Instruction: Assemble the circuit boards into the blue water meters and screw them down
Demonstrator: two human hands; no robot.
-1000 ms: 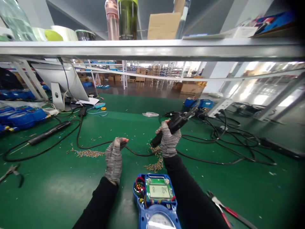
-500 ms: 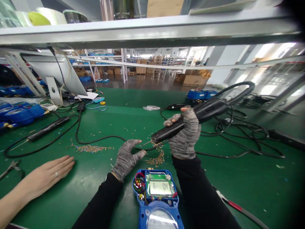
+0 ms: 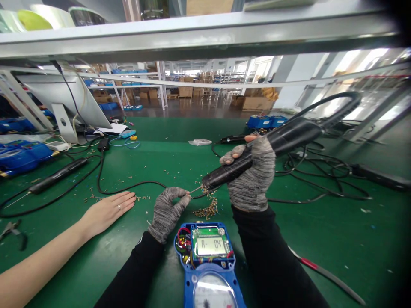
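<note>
My right hand (image 3: 253, 175), in a grey fingerless glove, is wrapped round a black electric screwdriver (image 3: 231, 169) that slants down to the left. Its thin bit reaches the fingertips of my left hand (image 3: 168, 211), gloved alike. Thumb and forefinger there are pinched together at the bit's tip; whatever lies between them is too small to make out. Just beneath the bit is a pile of small brass-coloured screws (image 3: 208, 209). In front of me lies an opened blue meter housing (image 3: 189, 280) with a lit display (image 3: 210, 245), a circuit board and wires showing.
Another person's bare hand (image 3: 111, 211) rests on the green bench (image 3: 154, 137) at left, over scattered screws. A second screwdriver (image 3: 58, 175), pliers (image 3: 14, 233), a monitor (image 3: 64, 102) and blue housings (image 3: 22, 156) stand left. Cables (image 3: 321, 171) and a red-and-grey-handled tool (image 3: 327, 273) lie right.
My left thumb and forefinger have closed together at the screwdriver bit's tip. The other person's hand has slid right and forward onto the left screws. The view has shifted slightly.
</note>
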